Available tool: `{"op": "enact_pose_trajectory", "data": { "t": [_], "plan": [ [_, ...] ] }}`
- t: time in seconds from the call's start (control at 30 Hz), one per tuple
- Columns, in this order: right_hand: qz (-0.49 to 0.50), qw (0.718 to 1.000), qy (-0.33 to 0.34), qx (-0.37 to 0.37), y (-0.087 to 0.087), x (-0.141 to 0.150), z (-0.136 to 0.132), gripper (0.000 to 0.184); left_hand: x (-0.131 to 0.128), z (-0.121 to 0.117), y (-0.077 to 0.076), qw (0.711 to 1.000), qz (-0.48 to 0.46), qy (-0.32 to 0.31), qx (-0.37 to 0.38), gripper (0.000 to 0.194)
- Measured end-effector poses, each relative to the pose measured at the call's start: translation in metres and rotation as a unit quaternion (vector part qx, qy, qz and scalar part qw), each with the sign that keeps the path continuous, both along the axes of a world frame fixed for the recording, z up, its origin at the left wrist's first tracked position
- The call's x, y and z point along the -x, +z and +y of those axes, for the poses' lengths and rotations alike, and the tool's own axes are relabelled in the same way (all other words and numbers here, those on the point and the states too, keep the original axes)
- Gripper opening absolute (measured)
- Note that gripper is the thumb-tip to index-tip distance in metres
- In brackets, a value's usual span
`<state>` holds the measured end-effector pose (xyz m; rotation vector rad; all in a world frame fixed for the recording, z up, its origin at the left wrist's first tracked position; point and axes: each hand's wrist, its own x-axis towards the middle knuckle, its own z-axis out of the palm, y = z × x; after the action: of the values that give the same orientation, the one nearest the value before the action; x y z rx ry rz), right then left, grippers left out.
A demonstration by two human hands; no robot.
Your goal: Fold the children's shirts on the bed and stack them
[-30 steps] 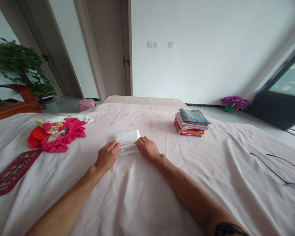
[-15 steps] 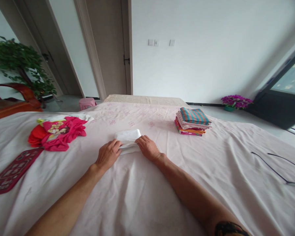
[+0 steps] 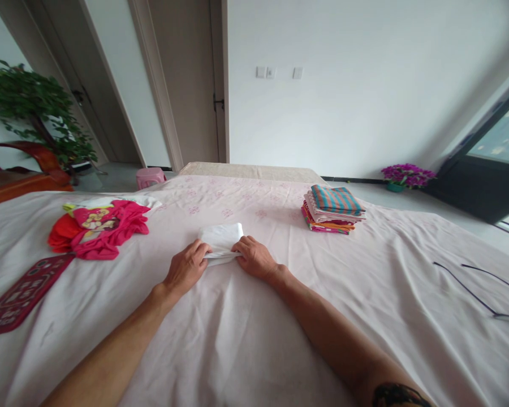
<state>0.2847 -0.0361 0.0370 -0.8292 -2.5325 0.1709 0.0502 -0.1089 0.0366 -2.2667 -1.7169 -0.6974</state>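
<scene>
A white folded cloth (image 3: 221,236), perhaps a garment, lies on the pale pink sheet (image 3: 246,328) in front of me. My left hand (image 3: 188,262) pinches its near left corner, fingers closed on the edge. At the near right corner my right hand (image 3: 254,257) grips the same edge. Between the two hands the near edge is drawn into a narrow fold. The fingertips and thumbs are partly hidden by the hands and the cloth.
To the left lie a heap of pink and red clothes (image 3: 106,226) and a dark red patterned mat (image 3: 25,294). A stack of folded cloths (image 3: 335,209) stands to the right. Glasses (image 3: 492,311) rest at the far right. Behind are a pink stool (image 3: 150,178) and a wall.
Both hands have drawn the near edge of the white cloth slightly towards me and lower, so more of its top face shows. Everything else stays in place.
</scene>
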Motion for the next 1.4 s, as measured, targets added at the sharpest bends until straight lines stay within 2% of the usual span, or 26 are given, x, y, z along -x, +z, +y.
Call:
{"op": "enact_pose_trajectory", "data": {
  "t": [0.17,0.33,0.47,0.63,0.73,0.87,1.0,1.1,1.2,1.3,1.4],
  "plan": [
    [-0.016,0.999,-0.026,-0.032,-0.001,0.001,0.003,0.033,0.0,-0.005,0.003,0.999,0.032,-0.03,-0.013,0.028],
    [-0.017,0.999,-0.027,-0.036,0.002,-0.002,0.001,0.029,0.006,-0.01,0.008,0.996,0.045,-0.078,0.011,0.015],
    [-0.021,0.999,-0.01,-0.039,0.004,-0.003,0.002,0.022,0.01,-0.008,0.007,0.995,0.022,-0.092,0.028,0.019],
    [-0.047,0.998,0.003,-0.052,0.001,-0.003,0.007,0.029,0.007,-0.006,0.008,0.995,0.037,-0.084,0.04,0.027],
    [-0.051,0.997,0.009,-0.059,-0.002,-0.006,0.008,0.026,0.007,-0.009,0.013,0.995,0.039,-0.075,0.048,0.029],
    [-0.054,0.996,0.022,-0.071,-0.004,-0.014,0.005,0.022,0.002,-0.011,0.02,0.996,0.038,-0.053,0.056,0.007],
    [-0.063,0.995,0.019,-0.071,-0.002,-0.02,0.004,0.026,-0.008,-0.006,0.022,0.997,0.042,0.024,0.057,0.023],
    [-0.059,0.996,0.024,-0.068,-0.001,-0.023,0.003,0.03,-0.016,0.002,0.025,0.993,0.059,0.075,0.075,0.024],
    [-0.05,0.996,0.024,-0.071,-0.001,-0.024,0.002,0.036,-0.025,0.013,0.029,0.992,0.06,0.098,0.044,0.026],
    [-0.051,0.996,0.024,-0.076,0.001,-0.024,0.001,0.036,-0.033,0.027,0.022,0.999,0.012,0.034,0.02,0.029],
    [-0.058,0.996,0.019,-0.066,0.005,-0.028,0.0,0.033,-0.032,0.037,0.001,0.999,0.01,-0.005,0.036,0.038]
  ]
}}
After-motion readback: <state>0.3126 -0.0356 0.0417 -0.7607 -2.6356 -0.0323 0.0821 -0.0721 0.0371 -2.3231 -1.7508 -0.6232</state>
